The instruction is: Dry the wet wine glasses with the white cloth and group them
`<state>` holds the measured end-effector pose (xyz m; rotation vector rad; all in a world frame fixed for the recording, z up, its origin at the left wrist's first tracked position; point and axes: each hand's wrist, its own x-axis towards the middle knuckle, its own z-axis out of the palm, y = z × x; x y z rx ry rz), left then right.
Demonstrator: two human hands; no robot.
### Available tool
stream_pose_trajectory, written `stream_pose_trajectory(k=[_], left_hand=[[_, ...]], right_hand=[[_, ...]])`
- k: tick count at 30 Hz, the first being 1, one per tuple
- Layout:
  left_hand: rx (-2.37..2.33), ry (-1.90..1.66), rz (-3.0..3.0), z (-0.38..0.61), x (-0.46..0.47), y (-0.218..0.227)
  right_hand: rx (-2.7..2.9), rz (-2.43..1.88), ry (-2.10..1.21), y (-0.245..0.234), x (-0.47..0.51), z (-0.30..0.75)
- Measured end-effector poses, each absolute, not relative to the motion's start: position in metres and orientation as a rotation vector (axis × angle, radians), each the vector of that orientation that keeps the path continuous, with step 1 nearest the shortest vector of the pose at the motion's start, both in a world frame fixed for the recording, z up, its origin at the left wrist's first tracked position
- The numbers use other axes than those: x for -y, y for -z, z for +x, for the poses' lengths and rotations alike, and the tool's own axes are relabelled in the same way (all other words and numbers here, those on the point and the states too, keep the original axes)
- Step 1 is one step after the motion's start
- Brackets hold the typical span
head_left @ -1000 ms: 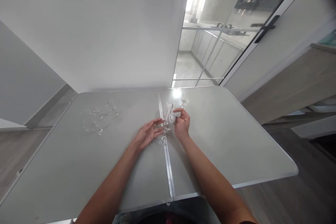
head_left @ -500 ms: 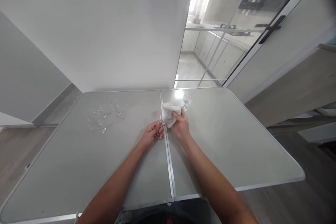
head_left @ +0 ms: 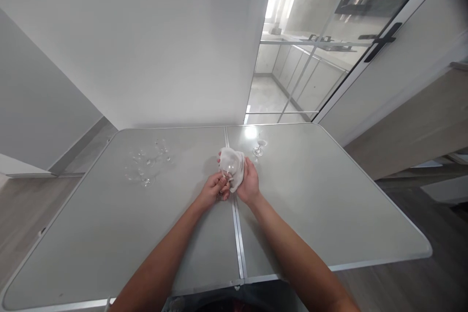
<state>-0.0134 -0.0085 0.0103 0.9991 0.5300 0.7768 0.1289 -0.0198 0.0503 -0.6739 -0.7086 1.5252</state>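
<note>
My left hand (head_left: 214, 190) is closed around the stem of a clear wine glass (head_left: 227, 169), holding it over the middle of the grey table (head_left: 310, 204). My right hand (head_left: 249, 184) grips a white cloth (head_left: 236, 165) and presses it round the bowl of that glass. Both hands meet just above the table's centre seam. Another clear stemmed glass (head_left: 259, 146) stands on the table a little beyond my right hand.
Several clear stemmed glasses (head_left: 148, 163) are grouped at the table's far left. A white wall rises behind the table. A glass sliding door with a black handle (head_left: 382, 41) stands at the far right, and wooden furniture (head_left: 420, 117) beside it.
My left hand has closed on the glass stem and lifted it upright. My right hand has spread the cloth round the bowl. The view has shifted slightly.
</note>
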Motion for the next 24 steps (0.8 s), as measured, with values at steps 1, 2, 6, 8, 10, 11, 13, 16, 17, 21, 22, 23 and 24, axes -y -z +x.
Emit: stream_pose_trajectory(k=[1,2,6,8,10,11,13,16,17,21,22,23,24], left_hand=[[-0.495,-0.694,0.966,-0.015,0.01,-0.012],[-0.467,-0.63,0.925,-0.016,0.011,-0.013],[-0.462,-0.674,0.801,-0.017,0.011,-0.015],[-0.511,-0.769,0.792,-0.014,0.01,-0.014],[-0.577,-0.854,0.844,-0.011,0.008,-0.013],[-0.609,-0.883,0.894,-0.01,0.008,-0.013],[-0.665,-0.909,1.015,-0.008,0.008,-0.013],[-0.776,-0.903,1.199,-0.009,0.009,-0.014],[-0.828,-0.908,1.265,-0.009,0.009,-0.015],[-0.971,-1.063,1.461,-0.013,0.006,-0.013],[-0.982,-1.105,1.465,-0.014,0.006,-0.011],[-0.988,-1.12,1.447,-0.015,0.005,-0.01],[-0.988,-1.103,1.407,-0.014,0.006,-0.008]], right_hand=[[0.725,-0.675,-1.563,-0.052,0.018,0.133],[0.747,-0.683,-1.596,-0.053,0.017,0.137],[0.815,-0.771,-1.536,-0.05,0.015,0.14],[0.821,-0.815,-1.423,-0.044,0.017,0.132],[0.83,-0.886,-1.254,-0.037,0.02,0.123],[0.861,-0.934,-1.136,-0.034,0.021,0.12],[1.008,-1.031,-0.855,-0.031,0.024,0.12],[1.452,-1.068,-0.5,-0.033,0.023,0.138],[1.618,-1.042,-0.418,-0.035,0.022,0.145],[2.077,-0.914,-0.258,-0.043,0.016,0.165],[2.12,-0.899,-0.249,-0.043,0.015,0.166],[2.146,-0.888,-0.245,-0.043,0.015,0.166],[2.157,-0.88,-0.247,-0.041,0.015,0.166]])
